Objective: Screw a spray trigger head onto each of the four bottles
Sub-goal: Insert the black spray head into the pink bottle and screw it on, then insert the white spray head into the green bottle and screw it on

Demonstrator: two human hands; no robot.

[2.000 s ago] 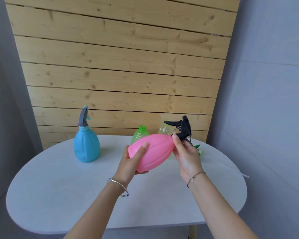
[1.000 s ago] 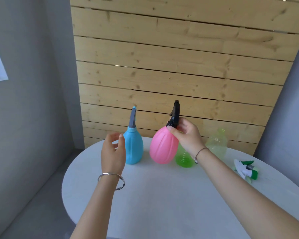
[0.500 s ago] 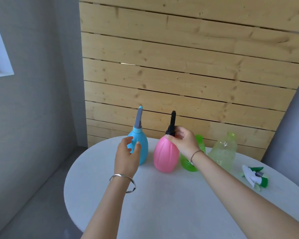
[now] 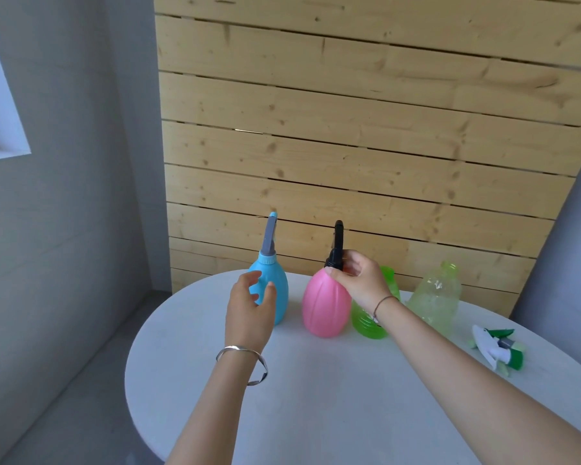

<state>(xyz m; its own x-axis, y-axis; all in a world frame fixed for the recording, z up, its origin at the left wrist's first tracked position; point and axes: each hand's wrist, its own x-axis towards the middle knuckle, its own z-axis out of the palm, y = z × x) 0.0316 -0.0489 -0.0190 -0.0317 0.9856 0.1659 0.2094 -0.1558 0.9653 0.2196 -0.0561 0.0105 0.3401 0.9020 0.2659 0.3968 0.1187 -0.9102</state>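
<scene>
A pink bottle [image 4: 324, 307] stands upright on the white table [image 4: 332, 397], topped by a black trigger head [image 4: 336, 245]. My right hand [image 4: 358, 283] grips the collar of that head at the bottle's neck. To its left stands a blue bottle [image 4: 279, 293] with a grey trigger head [image 4: 269, 238]. My left hand [image 4: 249, 310] hovers open in front of the blue bottle, holding nothing. Behind my right wrist a green bottle [image 4: 369, 322] is partly hidden. A clear pale-green bottle [image 4: 435, 302] stands further right without a head.
A white and green trigger head [image 4: 497, 350] lies loose on the table at the right. The wooden slat wall [image 4: 349, 129] rises just behind the bottles. The table's curved edge falls away on the left to a grey floor [image 4: 64, 414].
The pink bottle went from being held tilted in both hands to standing on the table beside the blue one. My left hand let go of it and now hangs open.
</scene>
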